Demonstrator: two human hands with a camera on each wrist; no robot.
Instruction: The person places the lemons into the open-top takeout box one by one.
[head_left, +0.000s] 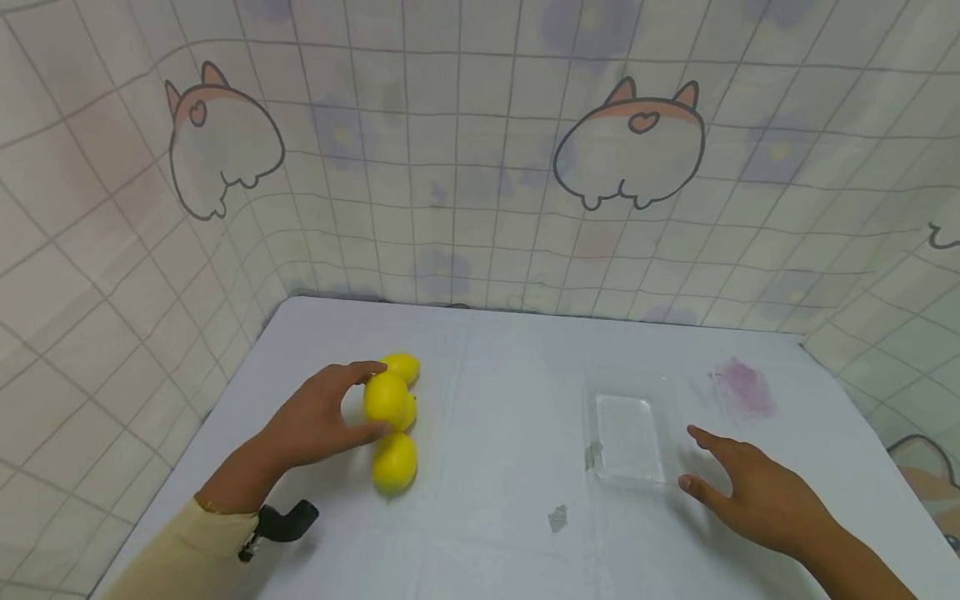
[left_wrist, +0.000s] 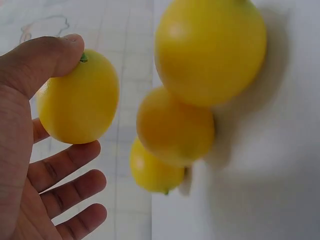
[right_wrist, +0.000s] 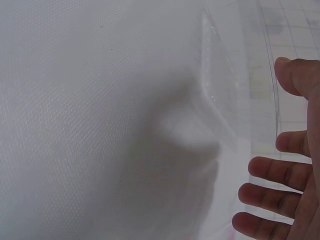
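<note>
Between thumb and fingers, my left hand pinches a yellow lemon with a small green stem end, raised off the table. Three more lemons lie in a row beside it: a near one, a middle one partly hidden in the head view, and a far one. On the right, my right hand hovers beside a clear plastic tray. Its fingers are apart, thumb spread, and nothing is in it. The tray's see-through wall also shows in the right wrist view.
The white table has a pink stain at the back right and a grey tape patch near the middle front. A patterned curtain borders the table at the back and sides. A black wrist mount sticks out from my left sleeve.
</note>
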